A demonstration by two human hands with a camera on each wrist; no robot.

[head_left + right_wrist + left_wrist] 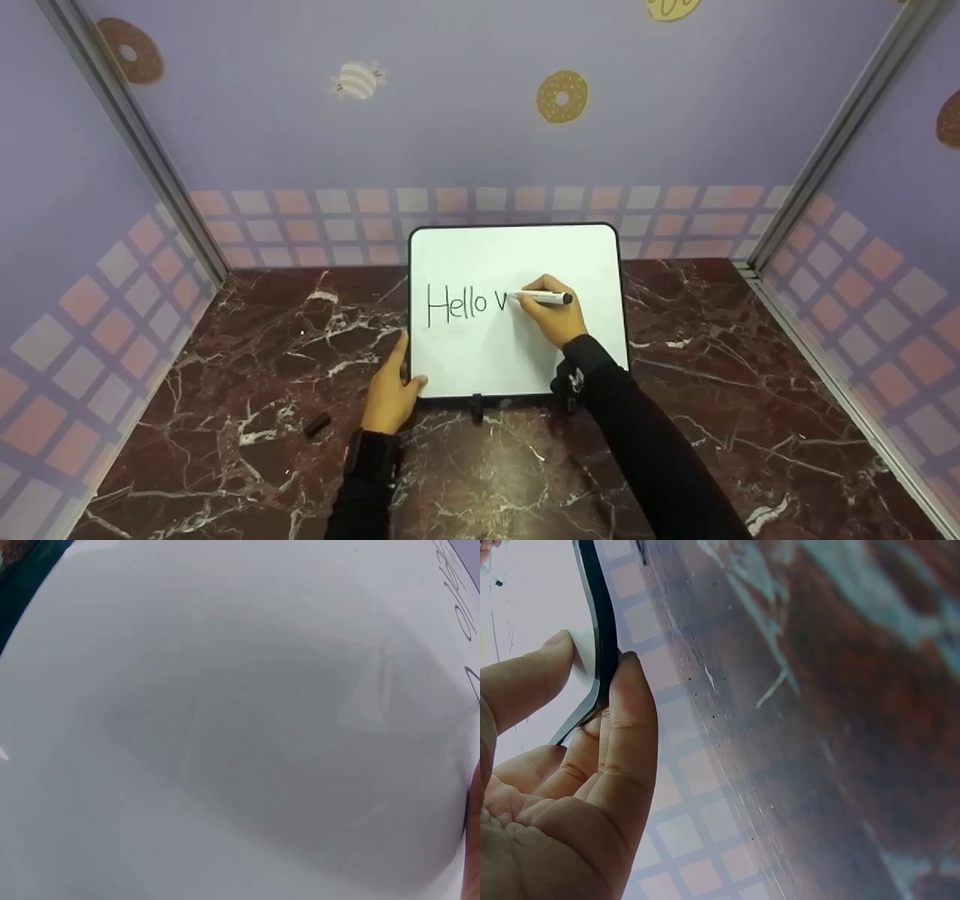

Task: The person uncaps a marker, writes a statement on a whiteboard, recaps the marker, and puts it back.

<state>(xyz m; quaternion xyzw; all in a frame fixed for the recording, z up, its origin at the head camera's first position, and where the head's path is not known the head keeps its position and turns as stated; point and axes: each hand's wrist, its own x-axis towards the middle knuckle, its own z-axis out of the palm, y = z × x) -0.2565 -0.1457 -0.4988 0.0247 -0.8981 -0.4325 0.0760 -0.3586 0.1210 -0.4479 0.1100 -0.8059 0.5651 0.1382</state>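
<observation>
Your right hand [556, 315] grips the marker [541, 298], its tip on the whiteboard [517, 259] after "Hello". Your left hand [390, 394] pinches the board's left edge.

A dark marble counter [712, 390] sits closed in on three sides by patterned walls — one behind, one to each side — with metal posts in the back corners. A whiteboard [517, 255] stands propped near the middle, blocking the way straight back. The left hand [390, 394] grips its lower left corner, and the right hand [555, 315], holding a marker [544, 298], rests against its face, so both forearms cross the near centre. A small dark cap [316, 424] lies on the counter just left of the left hand. Bare counter stretches wide to the right of the whiteboard and to its left — both open for passage up to the walls.
</observation>
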